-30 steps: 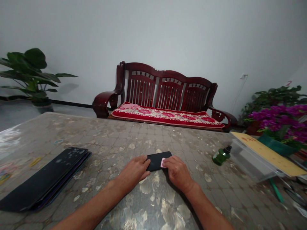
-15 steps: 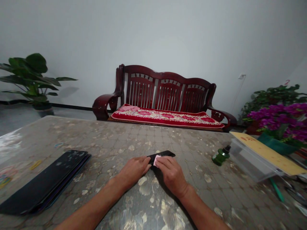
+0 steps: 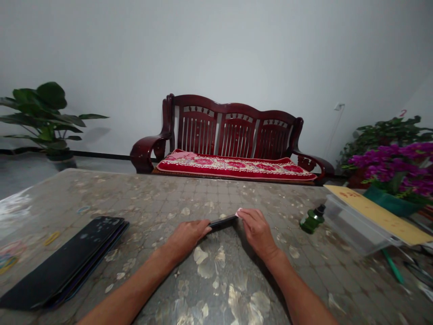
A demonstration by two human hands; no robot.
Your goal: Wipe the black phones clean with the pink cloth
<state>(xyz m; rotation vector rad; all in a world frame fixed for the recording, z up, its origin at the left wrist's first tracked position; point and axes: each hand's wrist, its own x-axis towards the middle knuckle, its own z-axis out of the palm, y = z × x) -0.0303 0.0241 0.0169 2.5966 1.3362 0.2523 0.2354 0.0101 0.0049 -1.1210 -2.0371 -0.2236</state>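
A slim black phone point(image 3: 222, 223) is held just above the table, tilted so that mostly its edge shows. My left hand point(image 3: 190, 233) grips its left end, thumb and fingers closed round it. My right hand point(image 3: 254, 225) is at the right end, fingers pinched on a small pink cloth point(image 3: 238, 212) that presses against that end. Most of the cloth is hidden under my fingers.
A black folder-like case point(image 3: 67, 257) lies to the left, near several rubber bands point(image 3: 51, 238). On the right stand a green bottle point(image 3: 311, 219) and a clear plastic box point(image 3: 352, 225) topped by a yellow sheet point(image 3: 375, 212). Beyond the table point(image 3: 162, 185) is a wooden bench point(image 3: 237, 122).
My right hand has slid the pink cloth rightward along the phone from its middle to its right end. The phone has tipped from showing its flat face to showing its edge.
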